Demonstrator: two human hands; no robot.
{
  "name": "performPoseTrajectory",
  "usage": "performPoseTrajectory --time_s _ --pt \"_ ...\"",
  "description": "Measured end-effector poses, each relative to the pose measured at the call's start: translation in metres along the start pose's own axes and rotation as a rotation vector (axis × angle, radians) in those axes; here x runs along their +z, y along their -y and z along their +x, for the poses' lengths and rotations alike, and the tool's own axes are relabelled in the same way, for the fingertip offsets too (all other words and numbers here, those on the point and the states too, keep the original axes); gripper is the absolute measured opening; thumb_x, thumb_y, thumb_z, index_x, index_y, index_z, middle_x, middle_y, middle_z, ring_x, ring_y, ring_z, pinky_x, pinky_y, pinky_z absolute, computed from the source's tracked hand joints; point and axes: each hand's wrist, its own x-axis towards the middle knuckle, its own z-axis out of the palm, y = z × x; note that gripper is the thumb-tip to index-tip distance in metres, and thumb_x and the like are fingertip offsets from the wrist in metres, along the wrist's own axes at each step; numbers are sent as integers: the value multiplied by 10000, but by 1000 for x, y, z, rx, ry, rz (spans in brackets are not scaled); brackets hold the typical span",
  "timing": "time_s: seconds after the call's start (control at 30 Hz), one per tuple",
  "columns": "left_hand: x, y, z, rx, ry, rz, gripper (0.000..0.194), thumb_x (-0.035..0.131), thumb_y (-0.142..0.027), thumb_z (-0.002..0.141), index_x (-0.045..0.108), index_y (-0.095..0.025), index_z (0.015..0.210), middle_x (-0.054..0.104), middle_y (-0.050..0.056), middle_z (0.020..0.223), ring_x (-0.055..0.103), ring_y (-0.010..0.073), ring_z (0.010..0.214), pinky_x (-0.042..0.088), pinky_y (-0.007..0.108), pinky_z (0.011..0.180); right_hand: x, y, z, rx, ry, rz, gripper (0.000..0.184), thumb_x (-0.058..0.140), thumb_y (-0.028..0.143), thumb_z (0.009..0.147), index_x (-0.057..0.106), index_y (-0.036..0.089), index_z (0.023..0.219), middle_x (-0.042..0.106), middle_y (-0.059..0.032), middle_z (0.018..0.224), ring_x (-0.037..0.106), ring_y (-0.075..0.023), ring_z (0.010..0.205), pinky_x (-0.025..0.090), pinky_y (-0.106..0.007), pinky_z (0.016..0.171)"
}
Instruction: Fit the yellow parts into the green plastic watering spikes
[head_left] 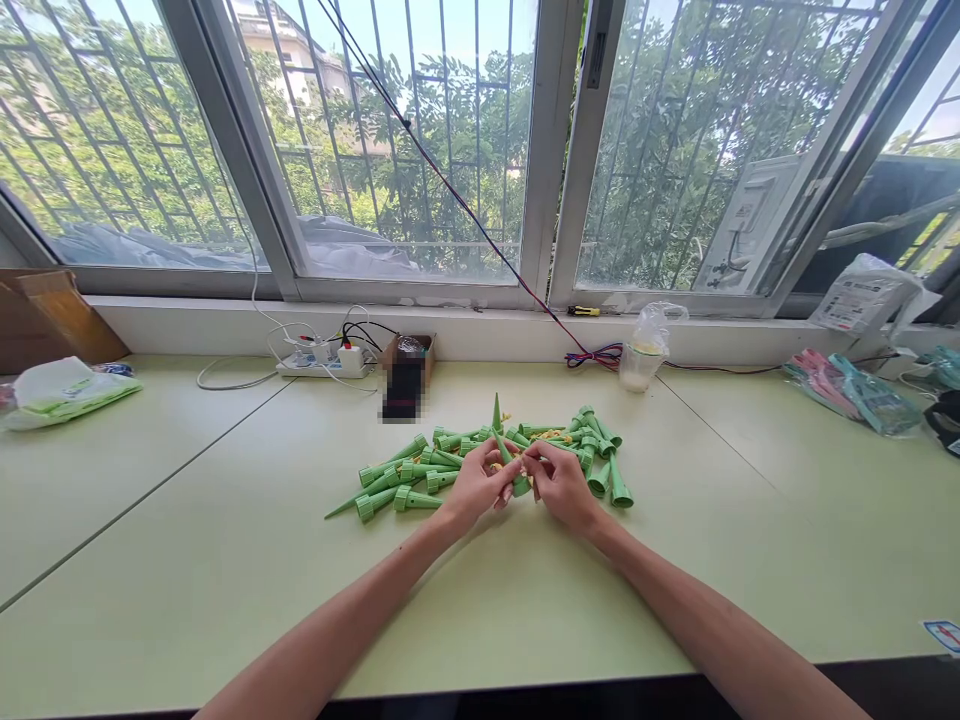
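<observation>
Over the middle of the table, my left hand (478, 482) is closed around a green plastic plant watering spike (502, 448), its pointed tip up and its wider end down. My right hand (561, 482) meets it from the right, thumb and fingers pinched together beside the spike. What sits in that pinch is too small to make out, though a bit of yellow shows between the hands. Several like green spikes (379, 503) lie heaped to the left and behind. More spikes (620, 485) lie on the right, with yellow cord pieces (551, 435) among them.
Along the sill are a power strip (324, 366) with cables, a small cardboard box (420, 350) with a blurred dark item, and a plastic cup in a bag (643, 360). Plastic packages (855, 390) lie at right, a green-white bag (71, 392) at left.
</observation>
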Motion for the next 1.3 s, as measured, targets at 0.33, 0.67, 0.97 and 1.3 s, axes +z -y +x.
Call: performPoseTrajectory --time_s 0.33,0.67,0.97,1.3 --pt "-3 -3 2 -89 15 -124 375 734 -452 756 539 -167 902 491 -69 634 374 6 371 285 134 324 2 3 -2 0 -19 46 234 495 357 938 557 202 775 488 36 590 462 -109 427 357 -233 441" --pt "-2 0 -3 80 71 172 320 599 -476 857 488 -189 945 470 -87 440 450 88 322 325 171 337 1 3 -1 -23 -13 26 218 501 328 932 552 201 762 504 30 600 465 -112 444 364 -235 448" --pt "0 -9 -6 266 41 519 114 538 -282 891 563 -196 962 583 -9 663 533 113 479 422 222 498 3 1 -2 25 -15 -2 263 463 391 948 532 209 772 500 18 612 455 -123 456 367 -246 448" --pt "1 1 -8 482 94 906 386 412 -105 923 484 -250 1273 558 68 1002 575 187 833 481 304 772 2 0 -1 -15 -40 -33 209 434 305 939 505 205 771 515 24 623 454 -123 481 366 -247 477"
